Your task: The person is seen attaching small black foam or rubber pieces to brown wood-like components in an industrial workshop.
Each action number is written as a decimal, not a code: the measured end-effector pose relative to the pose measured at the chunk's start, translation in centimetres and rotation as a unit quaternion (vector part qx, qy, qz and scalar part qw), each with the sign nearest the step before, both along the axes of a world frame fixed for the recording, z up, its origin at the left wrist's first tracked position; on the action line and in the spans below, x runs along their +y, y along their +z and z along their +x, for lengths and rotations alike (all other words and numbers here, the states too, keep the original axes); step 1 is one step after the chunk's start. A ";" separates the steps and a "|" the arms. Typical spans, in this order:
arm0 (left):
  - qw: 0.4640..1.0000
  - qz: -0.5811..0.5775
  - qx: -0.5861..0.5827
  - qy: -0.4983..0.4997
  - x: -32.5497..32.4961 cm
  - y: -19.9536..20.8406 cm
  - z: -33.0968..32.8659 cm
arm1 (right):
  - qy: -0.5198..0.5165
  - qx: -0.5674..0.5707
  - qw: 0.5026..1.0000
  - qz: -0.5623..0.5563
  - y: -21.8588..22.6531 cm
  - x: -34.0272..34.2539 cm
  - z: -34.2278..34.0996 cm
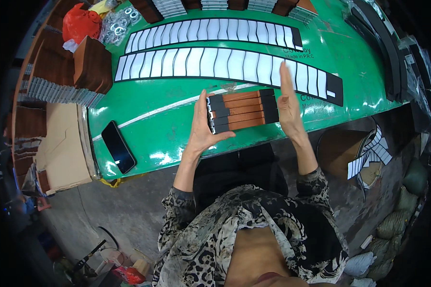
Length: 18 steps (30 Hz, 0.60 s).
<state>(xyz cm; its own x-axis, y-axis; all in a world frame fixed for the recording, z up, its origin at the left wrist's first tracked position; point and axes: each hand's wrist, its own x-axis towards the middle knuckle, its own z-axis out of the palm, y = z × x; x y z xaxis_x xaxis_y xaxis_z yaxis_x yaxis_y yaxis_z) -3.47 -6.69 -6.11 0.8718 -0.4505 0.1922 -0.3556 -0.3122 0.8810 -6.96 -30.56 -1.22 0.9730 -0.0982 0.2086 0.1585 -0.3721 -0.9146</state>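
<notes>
A compact stack of brown and black strips (245, 110), with white-and-black ends on its left, is at the near edge of the green table. My left hand (202, 125) cups its left end, fingers along that end and thumb under the near side. Held flat and upright, my right hand (288, 107) is at the stack's right end with its fingers stretched out; nothing is gripped in it. Beyond the stack lie two long curved black sheets carrying rows of white wavy-edged pieces, a nearer sheet (220, 64) and a farther sheet (210, 31).
A black phone (119, 147) lies left on the green table (163, 129). Stacked brown pieces (88, 71), a red plastic bag (81, 24) and a bag of rings (119, 26) stand at the far left. Black strips (376, 48) lie right; a bin (342, 146) with white scraps stands below.
</notes>
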 end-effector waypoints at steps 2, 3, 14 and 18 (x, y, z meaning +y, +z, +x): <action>1.000 0.014 0.002 0.013 0.4 0.3 -0.3 | -0.065 -0.161 0.939 -0.296 3.8 1.3 0.9; 1.000 -0.001 0.006 0.011 0.2 0.5 -0.2 | -0.068 -0.160 0.938 -0.301 3.6 1.6 1.1; 1.000 -0.010 0.015 0.020 0.9 0.4 -0.8 | -0.048 -0.080 0.947 -0.307 4.6 1.9 2.3; 1.000 -0.014 -0.021 -0.004 -0.5 0.4 0.4 | -0.031 0.109 0.918 -0.379 -1.2 1.5 1.7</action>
